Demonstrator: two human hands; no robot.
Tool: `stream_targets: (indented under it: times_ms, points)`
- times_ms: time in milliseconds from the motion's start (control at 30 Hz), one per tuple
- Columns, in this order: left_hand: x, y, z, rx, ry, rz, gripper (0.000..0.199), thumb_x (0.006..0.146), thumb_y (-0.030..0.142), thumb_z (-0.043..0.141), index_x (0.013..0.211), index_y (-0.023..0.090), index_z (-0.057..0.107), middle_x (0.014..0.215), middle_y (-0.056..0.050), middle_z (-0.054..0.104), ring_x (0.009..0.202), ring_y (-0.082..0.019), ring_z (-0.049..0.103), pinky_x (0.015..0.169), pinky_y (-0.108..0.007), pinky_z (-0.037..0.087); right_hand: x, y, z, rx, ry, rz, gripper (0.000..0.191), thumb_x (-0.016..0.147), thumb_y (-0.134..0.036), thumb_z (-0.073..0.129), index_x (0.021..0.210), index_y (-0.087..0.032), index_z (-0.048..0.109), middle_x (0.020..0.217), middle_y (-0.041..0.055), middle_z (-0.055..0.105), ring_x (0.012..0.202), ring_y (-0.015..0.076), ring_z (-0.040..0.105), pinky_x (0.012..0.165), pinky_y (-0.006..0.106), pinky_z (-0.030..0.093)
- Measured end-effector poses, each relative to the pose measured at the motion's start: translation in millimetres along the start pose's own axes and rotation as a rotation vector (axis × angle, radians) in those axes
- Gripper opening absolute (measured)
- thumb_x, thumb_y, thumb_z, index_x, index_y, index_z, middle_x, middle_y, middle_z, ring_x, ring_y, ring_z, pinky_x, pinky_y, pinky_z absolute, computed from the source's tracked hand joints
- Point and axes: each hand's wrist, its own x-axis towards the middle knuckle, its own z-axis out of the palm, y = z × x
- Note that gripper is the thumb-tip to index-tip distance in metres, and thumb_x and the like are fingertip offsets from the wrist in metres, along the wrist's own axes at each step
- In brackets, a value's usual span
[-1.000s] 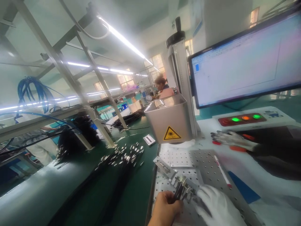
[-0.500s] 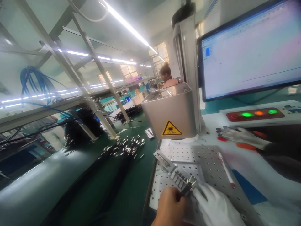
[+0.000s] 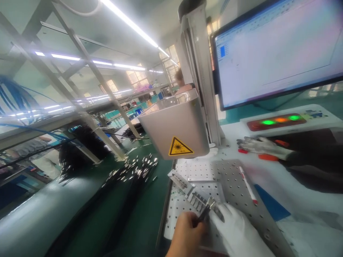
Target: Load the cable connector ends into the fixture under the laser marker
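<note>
My bare left hand (image 3: 187,230) is closed around a few short lengths of black cable (image 3: 205,213), whose metal connectors (image 3: 210,202) stick out past the fingertips. From the right, my right hand (image 3: 235,226), in a white glove, pinches at these connectors; its fingertips are partly hidden. Just beyond both hands lies a slotted metal fixture (image 3: 184,185), set diagonally on a perforated metal plate (image 3: 233,175). The connectors are over its near end. Whether any connector sits in a slot, I cannot tell.
A laser machine head (image 3: 174,128) with a yellow warning sign overhangs the plate's far edge. Bundled black cables (image 3: 134,189) lie left on the green table. Rightward are a marker pen (image 3: 248,185), a blue sheet (image 3: 272,203), a grey-white glove (image 3: 258,144) and a monitor (image 3: 276,53).
The view has shifted, so most things appear farther left. Both hands stay together by the fixture's near end, with the left still gripping the cables.
</note>
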Motion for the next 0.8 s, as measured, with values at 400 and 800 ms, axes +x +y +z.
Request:
stream_targets:
  times_ms: [400,800]
  points:
    - [2,3,1.7,0.038,-0.032,-0.017,0.022,0.075,0.019,0.054,0.055,0.02,0.044,0.048,0.007,0.037,0.052,-0.01,0.034,0.052,-0.027,0.022,4,12,-13,-0.056,-0.17,-0.135,0.019,0.084,-0.018,0.058,0.091,-0.031,0.069,0.097,0.0043,0.066,0.077,0.0203,0.061,0.061,0.028,0.046]
    - [-9,20,-3.8,0.155,-0.045,0.016,0.022,0.068,0.017,0.052,0.05,0.02,0.041,0.046,0.006,0.035,0.051,-0.01,0.036,0.051,-0.028,0.019,24,-7,-18,-0.087,-0.145,0.119,0.015,0.074,-0.014,0.056,0.062,-0.023,0.059,0.059,0.0019,0.054,0.049,0.0166,0.052,0.044,0.025,0.034]
